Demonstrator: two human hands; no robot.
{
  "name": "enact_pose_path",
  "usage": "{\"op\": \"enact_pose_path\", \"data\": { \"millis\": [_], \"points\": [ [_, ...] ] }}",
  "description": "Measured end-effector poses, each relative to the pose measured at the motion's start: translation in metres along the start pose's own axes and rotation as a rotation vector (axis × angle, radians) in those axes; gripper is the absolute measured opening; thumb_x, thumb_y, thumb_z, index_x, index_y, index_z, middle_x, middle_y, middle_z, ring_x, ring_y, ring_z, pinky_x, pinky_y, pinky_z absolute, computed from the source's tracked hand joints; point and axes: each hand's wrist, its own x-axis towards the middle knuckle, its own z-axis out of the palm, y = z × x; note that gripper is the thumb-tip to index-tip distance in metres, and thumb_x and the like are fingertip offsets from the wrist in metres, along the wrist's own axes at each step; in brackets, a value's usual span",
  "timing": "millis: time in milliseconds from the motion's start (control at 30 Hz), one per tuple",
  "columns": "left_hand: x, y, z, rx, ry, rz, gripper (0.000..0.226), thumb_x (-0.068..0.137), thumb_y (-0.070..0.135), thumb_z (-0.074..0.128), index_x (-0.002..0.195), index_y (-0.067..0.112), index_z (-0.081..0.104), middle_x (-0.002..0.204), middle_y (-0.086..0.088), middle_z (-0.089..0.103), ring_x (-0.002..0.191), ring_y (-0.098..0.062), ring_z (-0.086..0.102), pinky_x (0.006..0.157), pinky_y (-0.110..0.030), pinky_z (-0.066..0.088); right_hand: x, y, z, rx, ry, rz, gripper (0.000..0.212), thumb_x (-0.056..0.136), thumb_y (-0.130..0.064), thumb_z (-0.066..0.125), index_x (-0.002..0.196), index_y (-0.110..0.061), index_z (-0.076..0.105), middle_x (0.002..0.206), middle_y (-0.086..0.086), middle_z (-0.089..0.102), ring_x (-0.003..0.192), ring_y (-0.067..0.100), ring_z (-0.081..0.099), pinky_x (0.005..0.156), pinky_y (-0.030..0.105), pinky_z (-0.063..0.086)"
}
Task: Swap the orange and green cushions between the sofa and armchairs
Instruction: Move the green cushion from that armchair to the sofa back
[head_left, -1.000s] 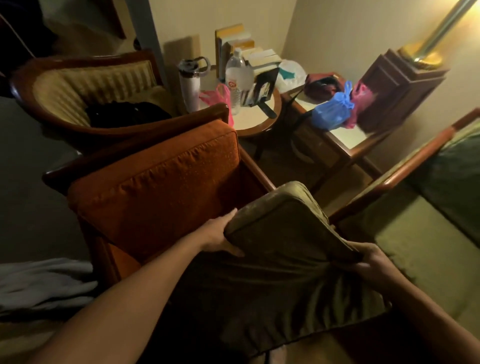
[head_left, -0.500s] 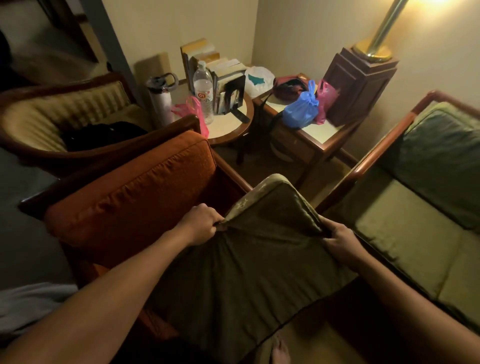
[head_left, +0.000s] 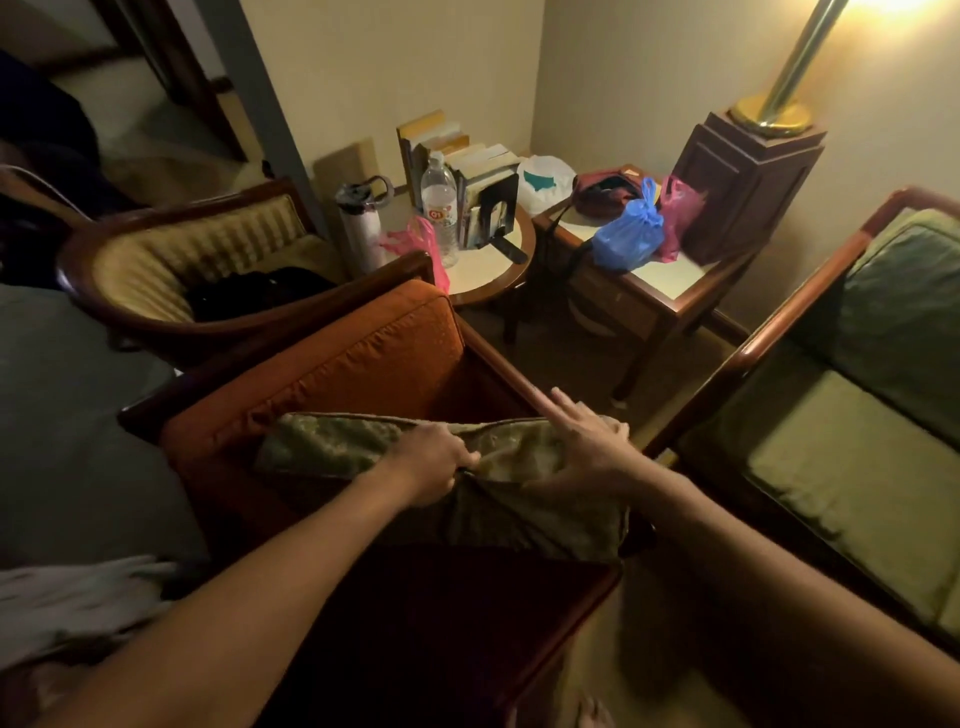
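The flat olive-green fabric cushion is being seated in the wooden armchair (left hand gripping its edge, right hand flat, fingers spread); pressing down presumably follows.

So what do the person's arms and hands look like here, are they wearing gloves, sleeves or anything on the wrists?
Both arms are bare as far as the picture shows: no sleeves reach the forearms. The left hand and the right hand are ungloved. No watch, bracelet or ring is visible on either, though the light is dim and the fingers are partly hidden.
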Motion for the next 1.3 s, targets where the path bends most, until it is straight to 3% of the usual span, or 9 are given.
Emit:
{"op": "enact_pose_path", "data": {
  "millis": [67, 200, 333, 467, 567, 700, 900, 1067, 1300],
  "points": [
    [0.009, 0.025, 0.017, 0.012, 0.022, 0.059, 0.043, 0.094, 0.019, 0.049, 0.135, 0.029, 0.057, 0.123, -0.011, 0.065, 0.116, -0.033, 0.059, 0.096, -0.040, 0.047, 0.011, 0.002, 0.038, -0.193, -0.117, 0.060, 0.124, 0.065, -0.073, 0.071, 0.151, -0.045, -0.014, 0.166, 0.000, -0.008, 0.149, 0.041, -0.007, 0.098, 0.086, -0.004],
    [0.024, 0.036, 0.044, -0.112, 0.192, 0.178, 0.047, 0.092, 0.030, 0.060, 0.139, 0.028, 0.054, 0.147, -0.003, 0.049, 0.125, -0.027, 0.053, 0.098, -0.039, 0.047, 0.009, 0.034, 0.080, -0.364, 0.091, 0.109, 0.120, 0.070, -0.072, 0.066, 0.153, -0.037, -0.013, 0.158, 0.013, 0.021, 0.143, 0.041, 0.023, 0.108, 0.080, 0.004],
    [0.028, -0.028, 0.070, 0.024, 0.098, 0.011, 0.120, 0.066, 0.063, 0.076, 0.156, 0.034, 0.003, 0.164, -0.005, -0.012, 0.148, -0.027, 0.010, 0.118, -0.048, 0.019, 0.011, 0.044, 0.092, -0.354, 0.176, 0.049, 0.125, 0.063, -0.077, 0.067, 0.154, -0.035, -0.007, 0.156, 0.011, 0.023, 0.144, 0.038, 0.019, 0.111, 0.075, 0.001],
    [0.021, -0.105, 0.085, 0.115, -0.048, -0.197, 0.151, 0.053, 0.066, 0.083, 0.147, 0.033, -0.030, 0.161, -0.004, -0.023, 0.150, -0.034, -0.006, 0.121, -0.049, 0.002, 0.013, 0.045, 0.094, -0.344, 0.150, 0.057, 0.130, 0.059, -0.076, 0.071, 0.154, -0.034, -0.007, 0.155, 0.010, 0.025, 0.145, 0.038, 0.019, 0.111, 0.073, -0.005],
    [0.022, -0.121, 0.091, 0.123, -0.049, -0.219, 0.155, 0.047, 0.065, 0.086, 0.152, 0.026, -0.021, 0.164, -0.004, 0.000, 0.149, -0.032, 0.007, 0.121, -0.048, 0.002, 0.013, 0.047, 0.099, -0.324, 0.189, 0.049, 0.127, 0.063, -0.073, 0.072, 0.153, -0.035, -0.009, 0.151, 0.009, 0.033, 0.140, 0.035, 0.029, 0.112, 0.071, -0.002],
    [0.026, -0.114, 0.093, 0.154, 0.030, -0.192, 0.128, 0.050, 0.063, 0.083, 0.152, 0.025, 0.016, 0.141, 0.005, 0.041, 0.131, -0.019, 0.039, 0.118, -0.040, 0.018, 0.007, 0.049, 0.098, -0.224, 0.231, 0.069, 0.117, 0.066, -0.059, 0.076, 0.153, -0.037, 0.001, 0.142, 0.004, 0.041, 0.131, 0.031, 0.039, 0.116, 0.065, 0.014],
    [0.021, -0.087, 0.070, 0.230, -0.019, -0.169, 0.092, 0.061, 0.054, 0.076, 0.139, 0.032, 0.034, 0.125, 0.013, 0.053, 0.114, -0.014, 0.052, 0.099, -0.036, 0.039, -0.018, 0.049, 0.101, -0.146, 0.255, 0.073, 0.075, 0.069, -0.038, 0.073, 0.134, -0.037, 0.036, 0.114, -0.006, 0.057, 0.107, 0.024, 0.053, 0.102, 0.057, 0.034],
    [0.015, -0.025, 0.043, 0.306, -0.054, -0.077, 0.082, 0.066, 0.048, 0.071, 0.139, 0.031, 0.036, 0.129, 0.013, 0.054, 0.117, -0.014, 0.053, 0.098, -0.039, 0.037, -0.078, 0.086, 0.098, -0.109, 0.254, 0.128, 0.072, 0.070, -0.034, 0.070, 0.134, -0.038, 0.037, 0.118, -0.009, 0.057, 0.109, 0.022, 0.052, 0.102, 0.055, 0.034],
    [0.047, 0.166, -0.001, 0.459, -0.124, 0.164, 0.085, 0.077, 0.043, 0.075, 0.146, 0.024, 0.030, 0.141, 0.002, 0.049, 0.127, -0.022, 0.049, 0.101, -0.042, 0.037, -0.229, 0.207, 0.091, -0.043, 0.226, 0.356, 0.074, 0.071, -0.033, 0.071, 0.136, -0.041, 0.036, 0.124, -0.009, 0.055, 0.117, 0.022, 0.052, 0.097, 0.050, 0.037]
  ]
}}
